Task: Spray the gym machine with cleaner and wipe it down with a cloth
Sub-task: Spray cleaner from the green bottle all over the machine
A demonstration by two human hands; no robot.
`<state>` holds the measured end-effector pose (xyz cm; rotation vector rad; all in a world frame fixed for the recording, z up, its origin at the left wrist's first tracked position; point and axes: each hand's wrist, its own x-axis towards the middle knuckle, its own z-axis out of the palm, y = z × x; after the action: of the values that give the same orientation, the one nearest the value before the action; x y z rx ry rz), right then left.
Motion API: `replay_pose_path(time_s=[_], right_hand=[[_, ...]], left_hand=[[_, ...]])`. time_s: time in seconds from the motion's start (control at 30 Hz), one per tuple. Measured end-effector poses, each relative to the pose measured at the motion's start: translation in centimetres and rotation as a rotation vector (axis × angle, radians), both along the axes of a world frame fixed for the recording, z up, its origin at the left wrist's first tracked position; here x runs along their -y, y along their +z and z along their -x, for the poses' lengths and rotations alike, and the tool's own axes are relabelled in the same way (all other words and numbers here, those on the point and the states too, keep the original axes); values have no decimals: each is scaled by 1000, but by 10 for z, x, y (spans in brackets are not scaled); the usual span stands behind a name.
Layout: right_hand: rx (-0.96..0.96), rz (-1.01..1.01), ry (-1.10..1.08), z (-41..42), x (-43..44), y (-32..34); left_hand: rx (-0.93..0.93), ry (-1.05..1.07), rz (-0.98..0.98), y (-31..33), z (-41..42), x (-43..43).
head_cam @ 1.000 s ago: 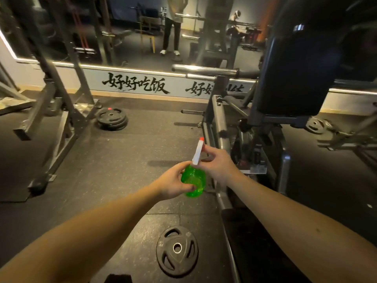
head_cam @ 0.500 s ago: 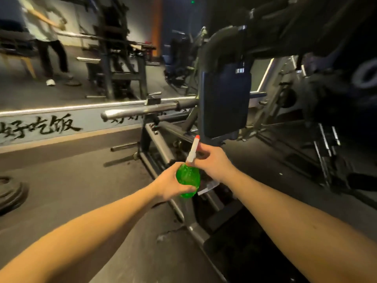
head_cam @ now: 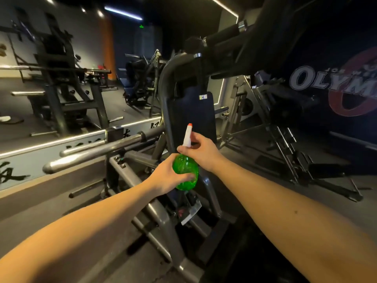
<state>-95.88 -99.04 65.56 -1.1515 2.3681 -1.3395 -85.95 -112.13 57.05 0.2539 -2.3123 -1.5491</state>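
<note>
Hands, two, gripping one spray bottle [head_cam: 185, 172]

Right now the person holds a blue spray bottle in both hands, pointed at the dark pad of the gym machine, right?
Not quite: the spray bottle is green, not blue, as the head view shows. The left hand and right hand both hold it, pointed at the dark pad.

A wall banner [head_cam: 336, 84] reading "OLYM" is hanging at two o'clock. Another rack [head_cam: 61, 94] is reflecting in the mirror [head_cam: 24, 58] at ten o'clock.
</note>
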Motion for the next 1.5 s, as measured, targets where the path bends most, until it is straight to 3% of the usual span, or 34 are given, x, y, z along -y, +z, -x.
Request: replay_pose_path(time_s=[0.37,0.73,0.83,1.0,1.5], right_hand=[[-35,19,-121,97,37,5],[-160,134,-405,111,107,22],[-132,163,-378,108,120,24],[-187,210,-441,113,128,43],[-297,211,-310,106,123,99]], left_hand=[[13,-196,81,31,104,36],[-16,-335,94,41,158,123],[-37,-418,139,50,165,138],[-82,-381,214,70,172,151],[-249,-351,109,113,160,133]])
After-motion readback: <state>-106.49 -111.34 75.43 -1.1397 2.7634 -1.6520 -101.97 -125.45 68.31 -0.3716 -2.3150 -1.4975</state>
